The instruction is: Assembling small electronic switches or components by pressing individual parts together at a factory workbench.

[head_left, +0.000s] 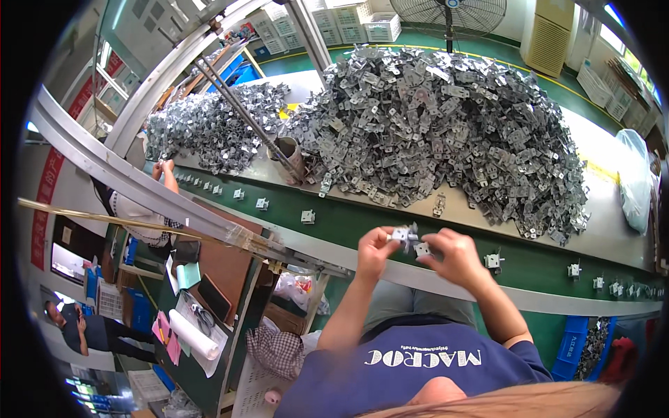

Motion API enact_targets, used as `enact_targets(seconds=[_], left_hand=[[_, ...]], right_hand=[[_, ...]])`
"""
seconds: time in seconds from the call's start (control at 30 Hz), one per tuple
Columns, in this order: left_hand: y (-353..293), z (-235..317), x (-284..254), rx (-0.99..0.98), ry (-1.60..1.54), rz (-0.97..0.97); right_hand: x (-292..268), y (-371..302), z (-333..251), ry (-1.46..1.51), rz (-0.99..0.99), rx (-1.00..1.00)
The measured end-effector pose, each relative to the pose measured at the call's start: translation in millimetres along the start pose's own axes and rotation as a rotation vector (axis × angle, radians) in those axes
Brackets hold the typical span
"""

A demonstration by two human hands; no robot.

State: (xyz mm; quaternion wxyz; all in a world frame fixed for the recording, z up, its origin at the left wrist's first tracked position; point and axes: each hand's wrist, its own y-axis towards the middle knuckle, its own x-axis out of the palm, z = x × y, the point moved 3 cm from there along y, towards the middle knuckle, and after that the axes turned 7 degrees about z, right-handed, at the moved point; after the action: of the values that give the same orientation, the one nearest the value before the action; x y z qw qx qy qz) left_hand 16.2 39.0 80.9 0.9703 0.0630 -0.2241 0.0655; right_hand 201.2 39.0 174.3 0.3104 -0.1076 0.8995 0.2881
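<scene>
Above the green conveyor belt point(362, 221), my two hands are close together. My left hand point(373, 254) pinches a small silvery metal bracket assembly point(401, 236) between thumb and fingers. A second small metal piece point(422, 249) shows at the fingertips of my right hand point(454, 256), which are closed around its edge; part of it is hidden. Similar assemblies stand spaced along the belt, one point(308, 217) to the left of my hands and one point(494, 261) to the right.
A big heap of metal brackets point(446, 132) covers the steel table beyond the belt, with a smaller heap point(209, 125) at left. A metal tube point(289, 159) holds long rods. Another person's hands point(164, 167) work farther left. A blue bin point(573, 347) stands lower right.
</scene>
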Motion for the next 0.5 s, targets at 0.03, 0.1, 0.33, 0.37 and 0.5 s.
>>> enact_targets(seconds=[0.03, 0.1, 0.33, 0.37, 0.5], left_hand=[[6, -1, -6, 0.011, 0.192, 0.047], [18, 6, -16, 0.363, 0.819, -0.074], [23, 71, -32, 0.63, 1.198, -0.13], [25, 98, -26, 0.673, 1.186, -0.067], [3, 249, 36, 1.128, 0.716, 0.112]], right_hand=[[-10, 1, 6, 0.027, 0.06, 0.013], [-43, 9, 10, 0.057, 0.218, -0.009], [-207, 7, -59, 0.639, 0.685, -0.437], [-228, 3, -75, 0.716, 0.667, -0.539], [-261, -6, -111, 0.438, 0.132, -0.813]])
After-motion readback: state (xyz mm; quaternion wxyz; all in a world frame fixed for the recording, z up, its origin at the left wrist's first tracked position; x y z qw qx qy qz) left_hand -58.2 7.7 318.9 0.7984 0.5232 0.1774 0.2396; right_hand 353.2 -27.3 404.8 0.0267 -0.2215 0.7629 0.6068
